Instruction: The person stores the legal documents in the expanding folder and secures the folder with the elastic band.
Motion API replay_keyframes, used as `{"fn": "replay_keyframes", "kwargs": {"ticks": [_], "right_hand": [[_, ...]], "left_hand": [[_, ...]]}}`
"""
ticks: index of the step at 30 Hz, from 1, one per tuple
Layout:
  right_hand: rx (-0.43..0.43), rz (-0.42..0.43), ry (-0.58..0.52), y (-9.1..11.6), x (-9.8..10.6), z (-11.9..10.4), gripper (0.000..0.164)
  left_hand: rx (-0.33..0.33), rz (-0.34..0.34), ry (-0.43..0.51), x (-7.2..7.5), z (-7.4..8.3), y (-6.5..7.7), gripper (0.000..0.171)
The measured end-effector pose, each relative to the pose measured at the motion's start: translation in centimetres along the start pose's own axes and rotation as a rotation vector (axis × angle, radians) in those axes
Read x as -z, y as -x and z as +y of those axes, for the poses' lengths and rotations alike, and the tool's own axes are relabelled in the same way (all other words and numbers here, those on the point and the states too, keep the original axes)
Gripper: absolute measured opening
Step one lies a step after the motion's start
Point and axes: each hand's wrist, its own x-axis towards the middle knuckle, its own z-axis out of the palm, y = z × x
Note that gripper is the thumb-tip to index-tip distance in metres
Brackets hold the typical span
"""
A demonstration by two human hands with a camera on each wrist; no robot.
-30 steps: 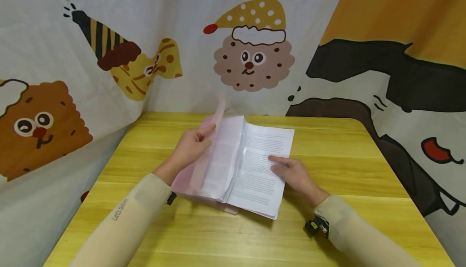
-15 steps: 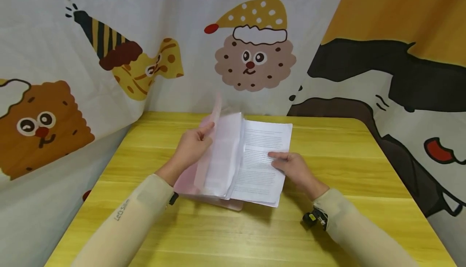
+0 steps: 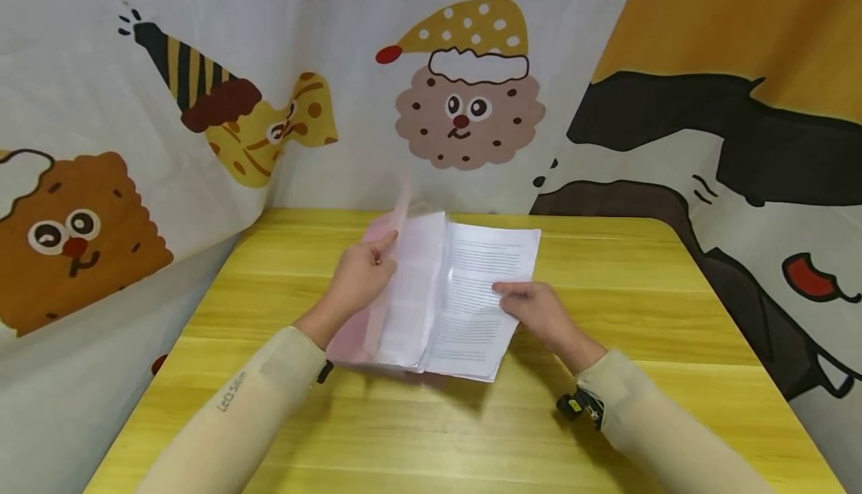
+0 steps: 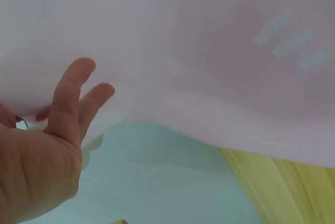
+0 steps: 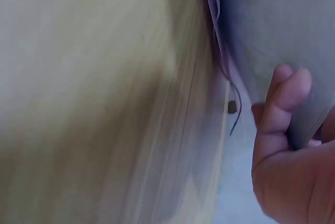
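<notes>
- Since the earlier head views, the near right corner of the printed sheets (image 3: 474, 262) had shifted leftward; the hands held nearly the same places. That suggested a small adjustment to the angle of the papers, with neither side released.
- The sheets' long axis ran away from the person, the far end leaning right; which way up the print read was too small to tell.
- The pink folder (image 3: 350, 337) lay open leftward, papers inside, above the table's (image 3: 646, 322) middle.
- The left hand (image 3: 360, 273) pinched its raised flap.
- The right hand (image 3: 544, 318) pinched the sheets' right edge, fingers underneath.
</notes>
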Motion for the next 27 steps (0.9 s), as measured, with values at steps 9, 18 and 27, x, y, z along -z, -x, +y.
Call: {"fn": "replay_keyframes", "kwargs": {"ticks": [9,18,27], "right_hand": [[0.012,-0.067,0.050,0.4,-0.2,-0.3,0.039],[0.047,-0.047,0.136,-0.4,-0.6,-0.1,0.039],[0.083,0.075,0.155,-1.1,-4.1,0.4,0.038]], "left_hand": [[0.007,-0.009,-0.019,-0.3,0.3,0.2,0.050],[-0.005,-0.066,0.002,-0.4,0.4,0.6,0.054],[0.014,-0.089,0.044,-0.7,1.0,0.7,0.053]]}}
